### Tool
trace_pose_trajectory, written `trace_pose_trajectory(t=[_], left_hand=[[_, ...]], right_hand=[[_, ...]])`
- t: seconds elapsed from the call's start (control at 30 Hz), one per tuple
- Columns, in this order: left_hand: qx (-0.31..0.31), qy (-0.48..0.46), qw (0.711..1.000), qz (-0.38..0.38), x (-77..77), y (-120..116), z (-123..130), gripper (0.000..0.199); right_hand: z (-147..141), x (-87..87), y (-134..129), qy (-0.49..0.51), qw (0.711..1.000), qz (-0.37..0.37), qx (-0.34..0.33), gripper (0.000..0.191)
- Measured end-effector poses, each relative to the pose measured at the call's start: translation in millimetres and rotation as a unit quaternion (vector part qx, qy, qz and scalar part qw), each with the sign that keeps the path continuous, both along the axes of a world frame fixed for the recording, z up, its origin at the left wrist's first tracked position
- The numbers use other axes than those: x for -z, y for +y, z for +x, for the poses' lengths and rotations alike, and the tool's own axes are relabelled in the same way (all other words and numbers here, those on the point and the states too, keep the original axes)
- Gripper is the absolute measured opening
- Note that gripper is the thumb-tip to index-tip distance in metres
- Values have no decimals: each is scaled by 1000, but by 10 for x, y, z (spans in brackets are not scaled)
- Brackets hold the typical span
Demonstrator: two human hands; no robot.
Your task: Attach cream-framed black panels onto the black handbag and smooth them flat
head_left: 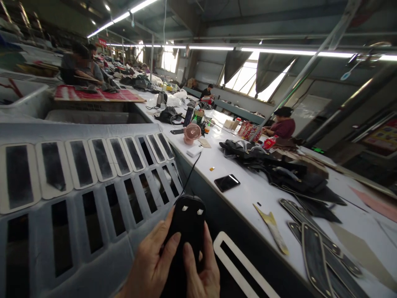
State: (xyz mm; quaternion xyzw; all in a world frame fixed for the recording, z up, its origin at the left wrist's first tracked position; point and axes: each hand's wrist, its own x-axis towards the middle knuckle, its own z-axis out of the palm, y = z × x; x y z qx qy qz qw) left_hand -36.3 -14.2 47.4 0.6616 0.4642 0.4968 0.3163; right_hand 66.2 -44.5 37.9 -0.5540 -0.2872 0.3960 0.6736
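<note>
In front of me I hold a black strap-like piece (187, 225) with a rounded end and two small pale bits near its tip. My left hand (156, 252) grips its left edge, the thumb pressed on its face. My right hand (201, 265) holds the right edge, its thumb also on the face. The lower part of the piece runs out of view. Beside my right hand lies a white frame-shaped piece (221, 244) with a long slot. To the left, several off-white rounded panels (34, 165) with dark centres stand in a row on a grey slotted rack (76, 225).
A white table (198, 178) runs along my right. On it are a phone (227, 182), a pink fan (192, 133), a yellowish tool (271, 227), black studded straps (314, 256) and a heap of black pieces (279, 165). Other people (283, 123) sit farther off.
</note>
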Motion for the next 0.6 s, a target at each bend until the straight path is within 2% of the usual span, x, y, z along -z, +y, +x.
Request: trace_pose_trajectory(t=[0.13, 0.33, 0.47, 0.6], left_hand=[[-12, -45, 998, -49, 98, 8, 68, 36], [-12, -59, 993, -105, 180, 79, 84, 28], [-1, -39, 992, -116, 195, 106, 115, 27], [6, -45, 993, -112, 238, 98, 147, 27]], right_hand=[[114, 31, 40, -96, 995, 10, 9, 53], [222, 1, 65, -232, 971, 47, 34, 31], [229, 23, 67, -248, 966, 39, 69, 29], [243, 49, 55, -229, 969, 44, 76, 27]])
